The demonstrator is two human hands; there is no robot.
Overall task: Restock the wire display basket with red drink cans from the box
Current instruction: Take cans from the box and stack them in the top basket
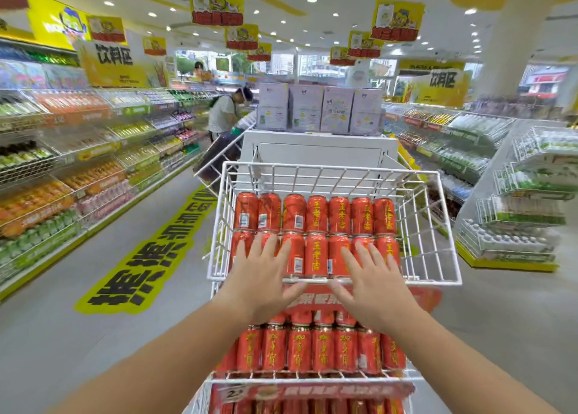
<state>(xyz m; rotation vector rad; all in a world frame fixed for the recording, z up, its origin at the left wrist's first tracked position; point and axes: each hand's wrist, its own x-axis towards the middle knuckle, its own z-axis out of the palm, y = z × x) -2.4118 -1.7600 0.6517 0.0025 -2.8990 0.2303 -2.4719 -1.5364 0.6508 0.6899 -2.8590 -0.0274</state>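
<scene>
- Long drink shelves [62,169] run along the aisle left of the wire display basket [328,176], packed with bottles in orange, green and yellow.
- Tiered wire racks [525,194] of pale bottles stand to the right of the basket.
- The white basket sits in the middle of the aisle, open at the top, its front rim nearest the camera.
- Yellow floor lettering [150,257] lies just left of the basket.
- Pale printed cartons [319,107] are stacked on a white cabinet [316,154] right behind the basket.
- The red drink cans [316,216] fill the basket floor in 2 rows of 7, side by side and touching.
- More red cans [312,348] fill the tier directly below the basket.
- A person in a grey shirt [222,113] bends at the shelves beyond the basket, to its left.
- The left hand [262,276] reaches over the basket's front rim, its fingers [259,244] spread wide and straight on the front row, gripping nothing.
- The right hand [372,279] does likewise on the basket's right half, fingers [364,252] splayed, holding nothing.
</scene>
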